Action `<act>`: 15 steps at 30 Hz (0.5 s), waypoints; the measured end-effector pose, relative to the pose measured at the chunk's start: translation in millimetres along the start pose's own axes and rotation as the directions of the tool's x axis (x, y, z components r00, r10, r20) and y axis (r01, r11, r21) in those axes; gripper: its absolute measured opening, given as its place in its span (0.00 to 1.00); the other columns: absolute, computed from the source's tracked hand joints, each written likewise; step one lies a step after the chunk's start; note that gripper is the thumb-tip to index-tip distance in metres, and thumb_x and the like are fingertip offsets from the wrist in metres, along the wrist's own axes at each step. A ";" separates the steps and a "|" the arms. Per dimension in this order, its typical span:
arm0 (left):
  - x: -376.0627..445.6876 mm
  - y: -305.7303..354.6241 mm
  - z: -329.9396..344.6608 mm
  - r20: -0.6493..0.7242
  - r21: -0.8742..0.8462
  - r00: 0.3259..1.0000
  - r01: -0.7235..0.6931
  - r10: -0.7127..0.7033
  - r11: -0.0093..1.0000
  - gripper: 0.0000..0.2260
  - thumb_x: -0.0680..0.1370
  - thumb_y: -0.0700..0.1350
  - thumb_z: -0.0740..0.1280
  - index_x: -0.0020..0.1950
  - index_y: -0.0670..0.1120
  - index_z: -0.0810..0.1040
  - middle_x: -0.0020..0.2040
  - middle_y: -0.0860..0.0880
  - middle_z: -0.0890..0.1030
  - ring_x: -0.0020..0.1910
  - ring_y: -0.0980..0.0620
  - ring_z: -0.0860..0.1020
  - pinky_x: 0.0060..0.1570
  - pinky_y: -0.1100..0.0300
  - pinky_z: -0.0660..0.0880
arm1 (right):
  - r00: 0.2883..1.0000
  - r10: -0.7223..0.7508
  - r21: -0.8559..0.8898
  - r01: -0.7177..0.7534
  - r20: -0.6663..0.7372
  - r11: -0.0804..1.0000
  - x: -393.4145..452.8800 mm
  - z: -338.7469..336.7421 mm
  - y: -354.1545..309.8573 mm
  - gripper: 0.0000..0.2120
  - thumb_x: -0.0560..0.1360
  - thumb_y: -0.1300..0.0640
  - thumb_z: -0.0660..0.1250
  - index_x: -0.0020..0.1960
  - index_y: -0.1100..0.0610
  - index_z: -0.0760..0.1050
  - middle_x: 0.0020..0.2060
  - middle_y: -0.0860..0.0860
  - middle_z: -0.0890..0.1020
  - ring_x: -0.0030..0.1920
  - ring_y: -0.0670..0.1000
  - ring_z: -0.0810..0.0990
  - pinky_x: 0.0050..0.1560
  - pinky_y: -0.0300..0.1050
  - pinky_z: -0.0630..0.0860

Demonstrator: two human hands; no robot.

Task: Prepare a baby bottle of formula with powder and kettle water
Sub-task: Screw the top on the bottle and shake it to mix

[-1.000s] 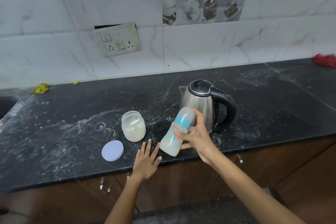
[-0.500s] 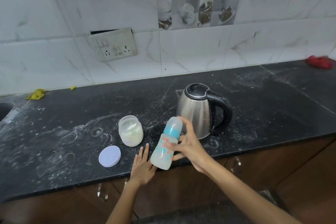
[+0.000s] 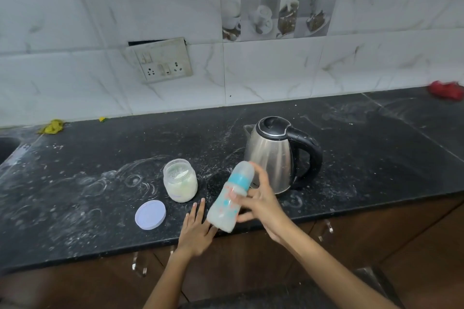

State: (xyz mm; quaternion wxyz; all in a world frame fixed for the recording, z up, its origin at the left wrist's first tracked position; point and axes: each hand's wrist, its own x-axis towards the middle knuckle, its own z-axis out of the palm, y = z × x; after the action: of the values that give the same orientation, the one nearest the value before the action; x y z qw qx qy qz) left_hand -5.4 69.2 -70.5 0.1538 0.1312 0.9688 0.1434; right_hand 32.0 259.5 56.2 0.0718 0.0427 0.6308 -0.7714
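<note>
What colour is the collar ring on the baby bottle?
Turquoise blue; the collar ring shows clearly in the head view.

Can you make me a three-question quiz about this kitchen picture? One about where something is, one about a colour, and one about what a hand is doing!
1. Where is the round lilac plastic lid?
A. On the open glass jar of pale powder
B. Flat on the black stone counter, in front of the jar
C. On the steel kettle with the black handle

2. What colour is the collar of the cloudy plastic baby bottle?
A. Red
B. Yellow
C. Light blue

3. What is the right hand doing?
A. Gripping the tilted bottle
B. Lifting the kettle
C. Lying flat on the counter

Answers: 1 B, the lid lies on the counter and the jar is open. 2 C, a light blue band sits below the cap. 3 A, its fingers wrap the bottle; the left hand rests flat.
</note>
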 end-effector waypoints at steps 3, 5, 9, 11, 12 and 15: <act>0.3 -1.6 -0.1 -0.005 -0.003 1.000 -0.003 0.003 1.000 0.47 0.62 0.74 0.30 0.77 0.52 0.37 0.78 0.49 0.35 0.77 0.48 0.35 0.74 0.51 0.38 | 0.998 -0.039 0.062 0.042 -0.053 0.997 0.4 0.2 -1.1 0.37 0.72 0.62 0.74 0.71 0.42 0.59 0.56 0.56 0.82 0.53 0.57 0.84 0.44 0.60 0.82; 0.6 -0.4 0.8 -0.004 0.003 1.000 -0.007 0.007 1.000 0.49 0.60 0.76 0.27 0.78 0.56 0.41 0.78 0.49 0.35 0.77 0.48 0.35 0.74 0.50 0.38 | 0.985 -0.057 0.181 0.087 -0.163 0.980 5.8 -1.0 -4.7 0.35 0.73 0.62 0.72 0.71 0.43 0.58 0.57 0.56 0.81 0.52 0.58 0.84 0.44 0.61 0.82; -1.9 0.8 -1.8 0.002 0.010 1.000 -0.006 0.006 1.000 0.46 0.62 0.70 0.32 0.77 0.49 0.37 0.79 0.48 0.37 0.77 0.47 0.36 0.75 0.51 0.38 | 0.997 -0.006 -0.058 0.010 0.074 0.998 -1.4 4.7 -4.6 0.37 0.72 0.63 0.74 0.71 0.40 0.58 0.56 0.57 0.82 0.53 0.56 0.84 0.43 0.58 0.83; -0.6 -0.3 -1.0 0.002 0.020 1.000 -0.005 0.005 1.000 0.48 0.61 0.73 0.30 0.78 0.53 0.41 0.79 0.48 0.37 0.77 0.47 0.35 0.75 0.50 0.38 | 0.999 -0.041 0.058 0.043 -0.036 0.997 1.5 0.7 -6.8 0.36 0.73 0.63 0.72 0.72 0.42 0.58 0.57 0.57 0.82 0.53 0.58 0.84 0.45 0.62 0.82; -0.1 0.2 -0.6 0.001 0.022 1.000 -0.003 0.003 1.000 0.46 0.62 0.72 0.30 0.78 0.55 0.42 0.79 0.48 0.36 0.77 0.47 0.35 0.74 0.50 0.38 | 0.993 -0.049 0.143 0.063 -0.104 0.988 4.3 -1.9 -7.8 0.35 0.74 0.62 0.71 0.72 0.43 0.57 0.58 0.57 0.81 0.53 0.58 0.84 0.46 0.63 0.82; -1.9 1.9 -3.3 0.008 0.012 1.000 -0.003 0.003 1.000 0.44 0.63 0.68 0.31 0.78 0.52 0.39 0.78 0.48 0.36 0.77 0.47 0.35 0.75 0.50 0.38 | 1.000 -0.012 0.040 0.011 0.009 0.999 2.0 -1.9 -7.9 0.36 0.73 0.62 0.72 0.71 0.40 0.59 0.58 0.58 0.81 0.54 0.57 0.84 0.46 0.63 0.82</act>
State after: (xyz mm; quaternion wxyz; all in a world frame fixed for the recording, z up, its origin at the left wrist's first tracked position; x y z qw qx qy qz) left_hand -4.4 69.6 -66.4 0.1568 0.1341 0.9688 0.1374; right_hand 28.7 262.7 63.1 0.0696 0.0367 0.6151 -0.7845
